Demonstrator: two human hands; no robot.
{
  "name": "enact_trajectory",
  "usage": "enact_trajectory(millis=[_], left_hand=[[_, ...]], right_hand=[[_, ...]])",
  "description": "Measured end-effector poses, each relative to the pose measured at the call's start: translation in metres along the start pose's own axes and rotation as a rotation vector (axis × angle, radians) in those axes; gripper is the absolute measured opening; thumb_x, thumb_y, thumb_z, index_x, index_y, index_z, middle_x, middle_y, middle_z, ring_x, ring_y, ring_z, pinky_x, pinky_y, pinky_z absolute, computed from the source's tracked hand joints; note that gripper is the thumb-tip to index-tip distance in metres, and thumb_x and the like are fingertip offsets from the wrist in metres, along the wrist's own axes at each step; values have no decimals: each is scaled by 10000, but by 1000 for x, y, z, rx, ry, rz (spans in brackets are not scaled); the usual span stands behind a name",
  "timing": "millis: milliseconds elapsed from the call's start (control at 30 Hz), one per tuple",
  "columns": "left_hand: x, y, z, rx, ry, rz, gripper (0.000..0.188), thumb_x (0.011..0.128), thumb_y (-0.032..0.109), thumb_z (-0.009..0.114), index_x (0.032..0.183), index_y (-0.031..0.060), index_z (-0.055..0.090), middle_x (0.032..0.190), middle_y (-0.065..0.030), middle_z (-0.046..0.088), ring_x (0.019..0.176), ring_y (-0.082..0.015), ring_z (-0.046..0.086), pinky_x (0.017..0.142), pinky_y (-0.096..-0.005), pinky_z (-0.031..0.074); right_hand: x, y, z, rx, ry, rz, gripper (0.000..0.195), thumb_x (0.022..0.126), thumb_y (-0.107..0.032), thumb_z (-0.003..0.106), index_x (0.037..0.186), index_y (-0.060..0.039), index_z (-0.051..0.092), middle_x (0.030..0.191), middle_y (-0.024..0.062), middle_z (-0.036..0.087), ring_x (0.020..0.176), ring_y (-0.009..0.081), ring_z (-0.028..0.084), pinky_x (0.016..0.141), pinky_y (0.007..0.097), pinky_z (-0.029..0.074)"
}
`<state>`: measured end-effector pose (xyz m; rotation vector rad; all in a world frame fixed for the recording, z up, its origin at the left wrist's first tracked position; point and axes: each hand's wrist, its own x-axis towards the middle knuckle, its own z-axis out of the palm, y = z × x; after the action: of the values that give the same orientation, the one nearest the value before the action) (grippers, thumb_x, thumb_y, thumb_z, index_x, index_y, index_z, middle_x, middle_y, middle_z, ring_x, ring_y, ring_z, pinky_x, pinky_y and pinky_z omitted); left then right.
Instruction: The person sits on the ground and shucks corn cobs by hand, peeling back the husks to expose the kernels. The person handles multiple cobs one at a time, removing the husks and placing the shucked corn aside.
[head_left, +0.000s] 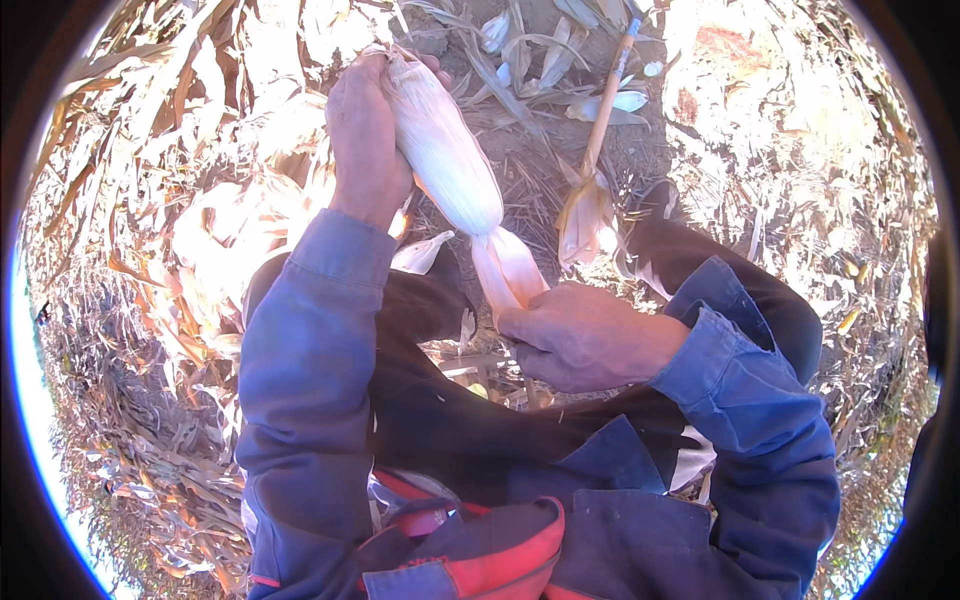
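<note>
Held between both hands is an ear of corn in pale dry husk, slanting from upper left to lower right. My left hand grips its upper end, with fingertips showing behind it. From the ear's lower end a strip of peeled husk stretches down, and my right hand pinches the end of that strip. Right of the ear, a stalk piece lies on the ground with opened husk leaves at its near end.
Dry corn leaves heap up at the upper left. Loose husks lie on shaded soil ahead. My bent legs in dark trousers frame the near ground, where more husk scraps lie. Bright sunlit leaf litter spreads on the right.
</note>
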<state>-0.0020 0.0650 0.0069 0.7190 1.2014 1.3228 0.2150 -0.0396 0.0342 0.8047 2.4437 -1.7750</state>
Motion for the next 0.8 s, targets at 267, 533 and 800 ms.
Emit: enact_trajectory(millis=[267, 533, 800], left_hand=[[-48, -16, 39, 64, -197, 24, 360, 1014, 277, 450, 1071, -40, 612, 924, -112, 641, 839, -151, 611, 714, -271, 515], [-63, -30, 54, 116, -212, 111, 285, 1002, 208, 507, 1025, -24, 672, 803, 3, 609, 722, -33, 526, 613, -211, 436], [-50, -21, 40, 77, -179, -18, 358, 1022, 257, 447, 1031, -42, 644, 889, -89, 652, 813, -125, 603, 709, -260, 490]], right_hand=[[12, 5, -42, -22, 1014, 115, 291, 841, -213, 736, 1030, -4, 662, 861, 140, 680, 726, 228, 688, 687, 343, 548], [24, 14, -34, -39, 1103, -19, 210, 834, -144, 733, 1006, -35, 683, 900, 89, 665, 757, 231, 670, 693, 342, 547], [21, 17, -20, -233, 785, -136, 148, 875, -120, 676, 975, -56, 587, 892, 106, 599, 797, 328, 639, 689, 398, 524]])
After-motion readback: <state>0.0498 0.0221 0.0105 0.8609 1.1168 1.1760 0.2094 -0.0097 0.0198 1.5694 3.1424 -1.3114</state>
